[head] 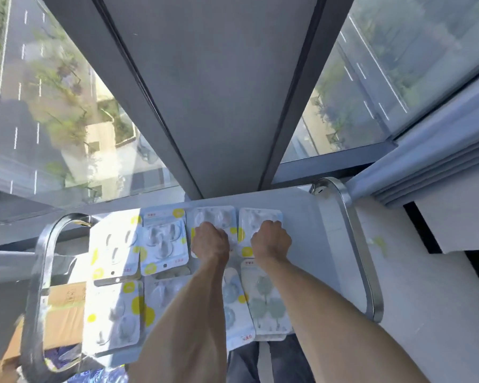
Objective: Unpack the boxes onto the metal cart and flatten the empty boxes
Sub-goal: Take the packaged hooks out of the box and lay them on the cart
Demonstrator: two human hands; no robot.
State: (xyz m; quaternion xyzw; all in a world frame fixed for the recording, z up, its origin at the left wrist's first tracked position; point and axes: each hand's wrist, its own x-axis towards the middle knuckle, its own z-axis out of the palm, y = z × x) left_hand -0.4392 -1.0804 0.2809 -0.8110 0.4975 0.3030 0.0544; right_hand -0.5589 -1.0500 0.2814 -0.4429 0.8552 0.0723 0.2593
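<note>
Both hands (241, 240) press upright packs (216, 230), long axes toward window (67, 106).

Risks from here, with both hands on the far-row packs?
1. Near-row pack seems to overhang the cart's front edge; a forearm brushing it could knock it off.
2. Packs overlap closely; the left hand or right hand pushing one may shift neighbours.
3. Far-left pack lies by the handle, perhaps overhanging.
</note>
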